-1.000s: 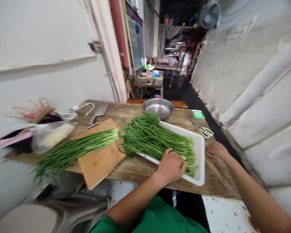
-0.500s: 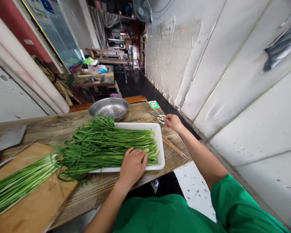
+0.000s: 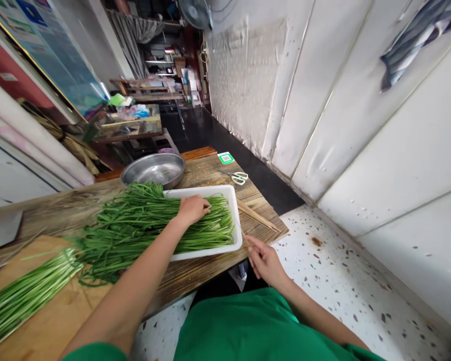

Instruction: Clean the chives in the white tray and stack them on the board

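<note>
A white tray [image 3: 236, 220] on the wooden table holds a thick layer of garlic chives [image 3: 143, 210], leaves spilling over its left end. My left hand [image 3: 191, 209] lies across the far half of the chives, its fingers curled around some near the pale stem ends. Beyond the tray's near right corner, my right hand [image 3: 263, 259] pinches a thin bamboo skewer [image 3: 244, 237] between thumb and fingers; most of the skewer is hard to see. Several more bamboo skewers [image 3: 257, 215] lie on the table just right of the tray.
Scissors [image 3: 239, 177] with pale handles lie behind the tray, near a green-and-white code card [image 3: 226, 158]. A metal basin [image 3: 154, 169] stands at the back. On the left, more chives [image 3: 30, 296] rest on a cutting board [image 3: 52, 331], with a cleaver [image 3: 2, 231] behind.
My right hand has come back from beside the scissors to the tray's near corner, holding the skewer. My left hand has shifted from the tray's near edge to the far-side chives.
</note>
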`<state>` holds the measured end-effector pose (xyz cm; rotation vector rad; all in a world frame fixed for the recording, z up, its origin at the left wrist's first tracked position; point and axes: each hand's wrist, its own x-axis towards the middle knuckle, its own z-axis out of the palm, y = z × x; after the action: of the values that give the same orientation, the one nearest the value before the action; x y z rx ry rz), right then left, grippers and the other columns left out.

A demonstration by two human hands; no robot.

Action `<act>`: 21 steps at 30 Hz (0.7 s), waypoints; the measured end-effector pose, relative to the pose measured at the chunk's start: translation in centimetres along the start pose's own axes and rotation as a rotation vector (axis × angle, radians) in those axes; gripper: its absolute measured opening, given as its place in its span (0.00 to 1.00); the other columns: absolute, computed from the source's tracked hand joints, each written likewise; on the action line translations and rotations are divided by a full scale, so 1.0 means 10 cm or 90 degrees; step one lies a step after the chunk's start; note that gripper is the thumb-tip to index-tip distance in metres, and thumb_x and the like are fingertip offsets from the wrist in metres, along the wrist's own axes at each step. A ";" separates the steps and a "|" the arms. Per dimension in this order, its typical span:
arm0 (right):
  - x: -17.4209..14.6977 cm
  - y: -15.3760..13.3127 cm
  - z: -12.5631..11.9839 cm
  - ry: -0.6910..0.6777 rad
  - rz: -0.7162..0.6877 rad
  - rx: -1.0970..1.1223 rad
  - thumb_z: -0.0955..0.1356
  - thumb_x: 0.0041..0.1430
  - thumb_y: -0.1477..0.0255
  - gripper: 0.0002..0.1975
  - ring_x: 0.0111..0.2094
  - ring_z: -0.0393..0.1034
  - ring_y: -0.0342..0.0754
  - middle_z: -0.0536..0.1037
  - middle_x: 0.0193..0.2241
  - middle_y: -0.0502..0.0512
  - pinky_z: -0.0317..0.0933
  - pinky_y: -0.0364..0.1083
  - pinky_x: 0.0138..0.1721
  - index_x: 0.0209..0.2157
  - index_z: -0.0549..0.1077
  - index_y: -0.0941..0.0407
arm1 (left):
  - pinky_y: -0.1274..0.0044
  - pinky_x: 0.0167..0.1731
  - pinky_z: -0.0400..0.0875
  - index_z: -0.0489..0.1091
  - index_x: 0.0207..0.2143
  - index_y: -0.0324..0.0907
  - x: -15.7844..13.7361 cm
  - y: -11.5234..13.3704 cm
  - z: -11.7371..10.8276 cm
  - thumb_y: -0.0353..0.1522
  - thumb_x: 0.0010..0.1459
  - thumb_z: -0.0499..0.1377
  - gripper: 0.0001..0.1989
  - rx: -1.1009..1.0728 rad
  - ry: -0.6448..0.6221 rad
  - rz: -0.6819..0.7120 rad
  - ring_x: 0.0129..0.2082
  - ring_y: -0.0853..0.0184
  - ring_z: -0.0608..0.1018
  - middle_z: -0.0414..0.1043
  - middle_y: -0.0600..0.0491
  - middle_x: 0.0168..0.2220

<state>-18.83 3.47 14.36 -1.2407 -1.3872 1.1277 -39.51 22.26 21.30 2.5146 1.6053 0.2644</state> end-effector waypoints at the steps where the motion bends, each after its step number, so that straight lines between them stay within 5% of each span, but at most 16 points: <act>1: -0.02 0.02 0.00 0.012 -0.005 -0.017 0.57 0.59 0.66 0.18 0.10 0.56 0.37 0.66 0.19 0.47 0.52 0.37 0.11 0.51 0.62 0.54 | 0.72 0.37 0.59 0.75 0.29 0.46 0.03 0.00 0.02 0.37 0.45 0.58 0.09 -0.026 0.007 0.005 0.37 0.58 0.72 0.74 0.49 0.35; 5: -0.03 0.03 -0.02 0.088 -0.053 -0.128 0.59 0.57 0.69 0.17 0.15 0.62 0.37 0.71 0.32 0.54 0.59 0.39 0.17 0.48 0.66 0.54 | 0.74 0.38 0.61 0.75 0.30 0.43 0.01 0.07 0.03 0.39 0.47 0.56 0.12 -0.243 0.056 0.046 0.36 0.63 0.73 0.74 0.52 0.34; 11: 0.05 -0.10 -0.04 0.097 -0.095 -0.285 0.59 0.57 0.69 0.19 0.19 0.66 0.44 0.74 0.22 0.50 0.63 0.42 0.25 0.50 0.65 0.53 | 0.75 0.30 0.65 0.72 0.36 0.37 -0.03 0.21 0.14 0.39 0.44 0.59 0.18 -0.611 -0.119 -0.056 0.23 0.69 0.73 0.74 0.51 0.29; 16: 0.03 -0.14 0.07 0.120 -0.084 -0.321 0.60 0.56 0.71 0.17 0.30 0.72 0.47 0.76 0.39 0.51 0.65 0.44 0.34 0.48 0.69 0.50 | 0.72 0.37 0.65 0.72 0.34 0.34 -0.07 0.14 0.13 0.37 0.40 0.64 0.18 -0.767 -0.187 -0.071 0.28 0.70 0.73 0.74 0.48 0.32; 21: 0.00 -0.14 0.16 0.129 -0.090 -0.332 0.60 0.56 0.72 0.18 0.33 0.73 0.47 0.76 0.39 0.50 0.65 0.44 0.36 0.48 0.68 0.50 | 0.74 0.34 0.65 0.72 0.32 0.34 -0.09 0.07 0.12 0.37 0.41 0.64 0.17 -0.803 -0.231 -0.085 0.27 0.71 0.71 0.73 0.48 0.31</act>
<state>-20.65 3.26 15.47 -1.5407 -1.6363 0.5360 -38.96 21.07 20.20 1.3673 0.9343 0.5401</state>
